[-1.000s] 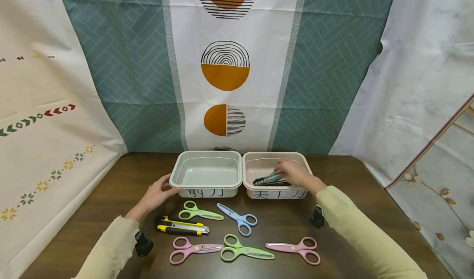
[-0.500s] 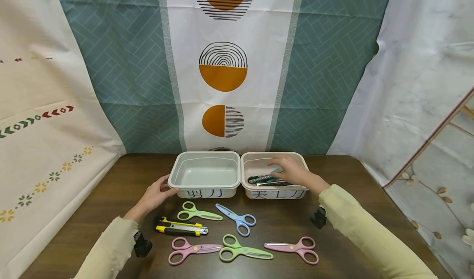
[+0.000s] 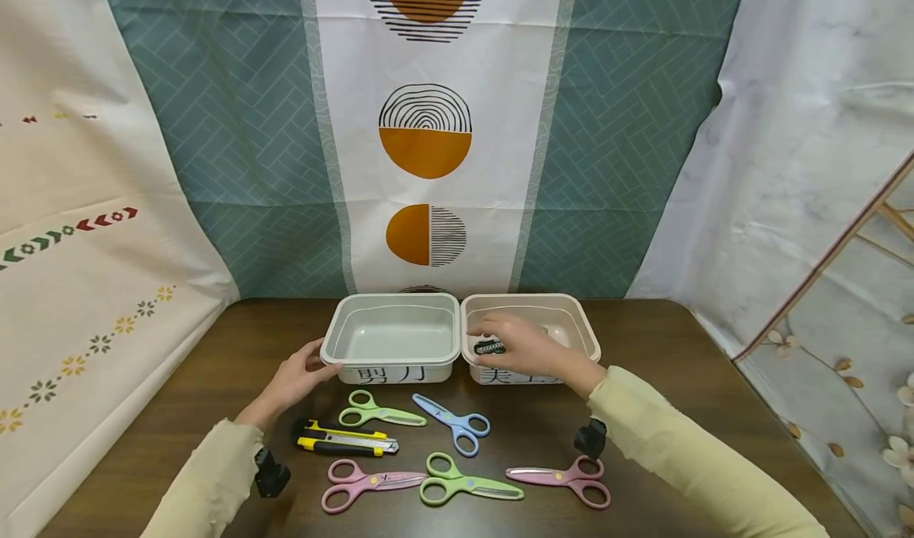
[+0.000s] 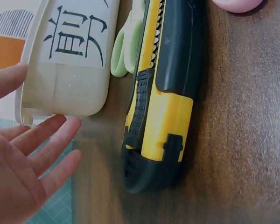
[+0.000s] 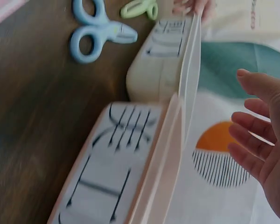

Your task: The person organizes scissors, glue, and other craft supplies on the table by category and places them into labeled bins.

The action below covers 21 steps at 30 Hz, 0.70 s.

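My left hand lies open on the table, fingers against the left front corner of the grey-white bin. In the left wrist view its straight fingers sit beside that bin's labelled wall, and a yellow-and-black utility knife lies just to their right. My right hand hovers open over the front left of the pink bin, partly covering dark utility knives inside. The right wrist view shows its fingers spread and holding nothing, above the pink bin's rim.
On the brown table in front of the bins lie the yellow-black knife, two green scissors, blue scissors and two pink scissors. The grey-white bin holds nothing. Patterned cloth hangs behind and at both sides.
My right hand let go of the knife it held in the pink bin and moved left across the bin with fingers spread. The left hand has stayed at the grey-white bin's corner.
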### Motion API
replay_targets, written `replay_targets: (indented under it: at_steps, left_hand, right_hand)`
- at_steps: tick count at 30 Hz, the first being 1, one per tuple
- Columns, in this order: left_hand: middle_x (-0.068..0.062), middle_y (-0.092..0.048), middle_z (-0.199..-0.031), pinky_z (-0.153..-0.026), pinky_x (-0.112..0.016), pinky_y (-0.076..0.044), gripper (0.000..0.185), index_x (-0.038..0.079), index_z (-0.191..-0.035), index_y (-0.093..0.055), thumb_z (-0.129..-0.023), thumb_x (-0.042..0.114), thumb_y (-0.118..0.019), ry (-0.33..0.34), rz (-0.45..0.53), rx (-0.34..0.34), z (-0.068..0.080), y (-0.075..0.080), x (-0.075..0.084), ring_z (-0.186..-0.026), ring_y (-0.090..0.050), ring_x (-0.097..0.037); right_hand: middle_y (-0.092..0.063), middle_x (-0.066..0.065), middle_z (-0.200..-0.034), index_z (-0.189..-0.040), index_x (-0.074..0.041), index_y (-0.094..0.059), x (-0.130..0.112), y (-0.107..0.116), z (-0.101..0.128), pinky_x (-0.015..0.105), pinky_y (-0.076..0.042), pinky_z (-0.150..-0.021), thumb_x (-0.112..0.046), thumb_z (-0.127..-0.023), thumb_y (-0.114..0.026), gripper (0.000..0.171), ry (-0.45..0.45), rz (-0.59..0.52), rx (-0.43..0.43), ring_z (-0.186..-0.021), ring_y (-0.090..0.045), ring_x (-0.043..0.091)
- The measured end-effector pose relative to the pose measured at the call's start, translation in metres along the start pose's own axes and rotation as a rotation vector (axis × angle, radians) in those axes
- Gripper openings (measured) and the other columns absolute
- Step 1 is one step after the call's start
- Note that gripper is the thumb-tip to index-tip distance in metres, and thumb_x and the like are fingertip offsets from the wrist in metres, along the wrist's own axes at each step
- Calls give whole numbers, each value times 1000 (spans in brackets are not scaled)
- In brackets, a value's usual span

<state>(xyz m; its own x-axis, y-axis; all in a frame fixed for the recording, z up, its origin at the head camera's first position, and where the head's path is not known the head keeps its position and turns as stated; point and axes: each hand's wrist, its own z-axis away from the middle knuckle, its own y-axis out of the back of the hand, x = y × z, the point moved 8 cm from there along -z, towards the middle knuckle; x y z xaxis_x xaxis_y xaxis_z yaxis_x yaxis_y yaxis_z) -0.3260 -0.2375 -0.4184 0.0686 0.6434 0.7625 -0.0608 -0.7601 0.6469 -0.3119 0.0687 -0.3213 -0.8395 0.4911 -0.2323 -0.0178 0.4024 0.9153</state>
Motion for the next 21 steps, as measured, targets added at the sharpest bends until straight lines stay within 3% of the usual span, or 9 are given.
replay_targets:
  at_steps: [14, 21]
  left_hand:
    - [-29, -49, -124, -87, -54, -41, 72, -6, -137, -27, -87, 33, -60, -4, 14, -6, -2, 1, -2, -105, -54, -37]
    - [-29, -51, -121, -86, -52, -42, 74, -6, -137, -28, -86, 36, -60, -30, 31, -6, -2, 0, -1, -103, -55, -37]
  right_hand:
    - [-61, 3, -108, -115, -6, -59, -48, -53, -26, 21, -45, -79, -31, -81, -68, 43, -52, -60, -153, -95, -58, 14]
    - [-62, -1, -104, -111, -9, -60, -68, -82, -35, 15, -43, -79, -33, -78, -70, 42, -44, -73, -169, -93, -58, 9]
